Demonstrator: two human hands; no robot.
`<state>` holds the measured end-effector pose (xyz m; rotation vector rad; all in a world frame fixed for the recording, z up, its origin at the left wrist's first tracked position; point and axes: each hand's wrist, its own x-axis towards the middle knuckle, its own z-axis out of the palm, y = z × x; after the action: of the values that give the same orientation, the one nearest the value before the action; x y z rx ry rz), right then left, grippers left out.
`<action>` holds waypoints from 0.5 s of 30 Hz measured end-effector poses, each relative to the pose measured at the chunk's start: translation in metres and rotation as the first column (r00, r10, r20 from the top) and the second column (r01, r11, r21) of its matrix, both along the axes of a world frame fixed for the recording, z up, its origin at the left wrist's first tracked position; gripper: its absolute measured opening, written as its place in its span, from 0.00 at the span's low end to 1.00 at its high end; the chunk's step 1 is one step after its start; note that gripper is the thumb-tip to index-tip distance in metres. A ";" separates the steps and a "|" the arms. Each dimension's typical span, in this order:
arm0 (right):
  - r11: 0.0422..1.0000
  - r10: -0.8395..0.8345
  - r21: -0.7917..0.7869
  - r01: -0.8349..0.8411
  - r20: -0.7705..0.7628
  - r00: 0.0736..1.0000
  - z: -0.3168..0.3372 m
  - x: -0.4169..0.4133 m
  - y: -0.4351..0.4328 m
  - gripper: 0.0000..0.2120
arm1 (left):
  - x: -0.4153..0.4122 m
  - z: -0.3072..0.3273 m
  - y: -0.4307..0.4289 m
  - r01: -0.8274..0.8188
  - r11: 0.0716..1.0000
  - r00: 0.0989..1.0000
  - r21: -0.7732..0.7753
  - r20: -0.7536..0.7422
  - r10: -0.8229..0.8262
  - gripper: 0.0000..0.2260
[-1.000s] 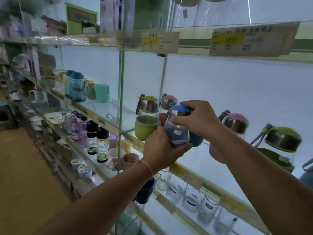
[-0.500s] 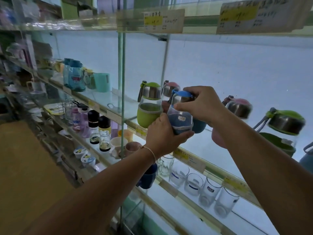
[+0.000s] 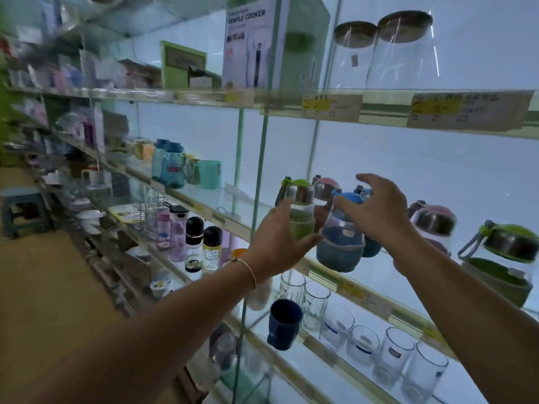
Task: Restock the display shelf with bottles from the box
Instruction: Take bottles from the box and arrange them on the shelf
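Observation:
A blue-lidded glass bottle with a blue sleeve (image 3: 341,243) stands at the front edge of the middle glass shelf (image 3: 376,275). My left hand (image 3: 277,243) is just left of it, fingers spread, off the bottle. My right hand (image 3: 376,208) hovers over its lid and right side, fingers apart, holding nothing. Behind stand a green bottle (image 3: 299,208), a pink-lidded bottle (image 3: 323,188) and another blue one, mostly hidden. To the right are a pink bottle (image 3: 434,225) and a green bottle (image 3: 504,260). The box is out of view.
Drinking glasses (image 3: 388,354) and a dark blue cup (image 3: 283,325) fill the shelf below. Two tall glass jars (image 3: 382,51) and a cooker box (image 3: 262,45) stand on the shelf above. A glass upright (image 3: 256,199) divides the bays. A stool (image 3: 20,211) sits at far left.
Both hands held the blue bottle against the shelf edge; now they have let go and opened, and the bottle stands on the shelf. The view has tilted upward.

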<state>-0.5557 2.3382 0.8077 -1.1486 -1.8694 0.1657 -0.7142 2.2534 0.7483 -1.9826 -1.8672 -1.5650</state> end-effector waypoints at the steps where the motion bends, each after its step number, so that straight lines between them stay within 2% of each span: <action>1: 0.999 -0.023 0.048 0.023 -0.006 1.000 0.003 -0.005 -0.005 0.29 | -0.008 0.001 -0.004 -0.013 1.000 1.000 0.002 -0.003 0.013 0.27; 6: 0.985 0.018 0.170 -0.027 0.054 0.998 0.010 -0.043 -0.035 0.25 | -0.047 0.001 -0.024 -0.081 0.996 0.997 -0.039 -0.013 0.081 0.34; 15: 0.984 0.138 0.091 -0.156 0.175 0.975 0.005 -0.139 -0.080 0.24 | -0.134 0.007 -0.085 -0.219 0.975 0.976 -0.028 -0.004 0.219 0.31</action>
<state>-0.6952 2.2583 0.8127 -0.9778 -2.0886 0.0536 -0.8486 2.1684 0.7549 -1.7160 -2.0370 -1.4839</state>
